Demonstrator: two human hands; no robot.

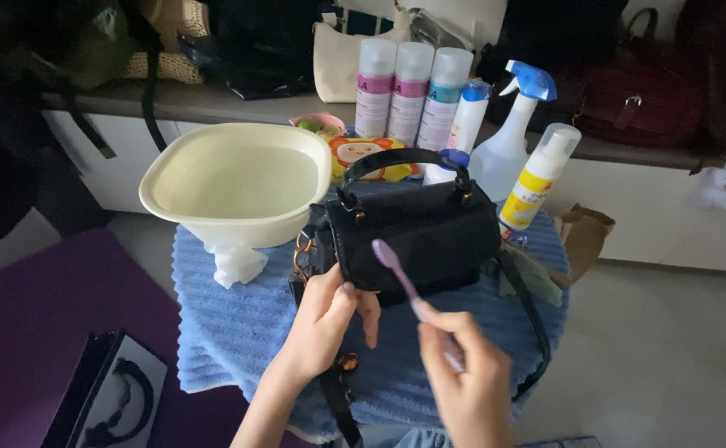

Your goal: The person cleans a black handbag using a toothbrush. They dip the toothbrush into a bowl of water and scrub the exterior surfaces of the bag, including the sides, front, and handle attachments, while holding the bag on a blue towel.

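Handbag (429, 236), small and black, stands upright on the blue towel (238, 323) that covers the little table, handle arched on top, strap trailing off to the right and down the front. Your left hand (325, 319) grips the bag's lower left corner, fingers clamped on its edge, thumb on the front face. Your right hand (462, 373) is closed around the handle of a purple toothbrush (398, 270); its bristle head sits against the bag's front, near the middle. Cream basin (234, 182) holds water and stands just left of the bag, touching or nearly so, cannot tell which. White cloth (234, 261) lies crumpled under the basin's rim. Behind the bag: three spray cans (412, 87) in a row, a slim white tube (469, 116), a blue-trigger spray bottle (512, 133), and a foam pump bottle (537, 178) with a yellow label just right of the bag. Cartoon-faced yellow item (354, 153) sits between basin and bag. More bags (645, 91) line the shelf at the back. Purple mat (39, 332) lies lower left.
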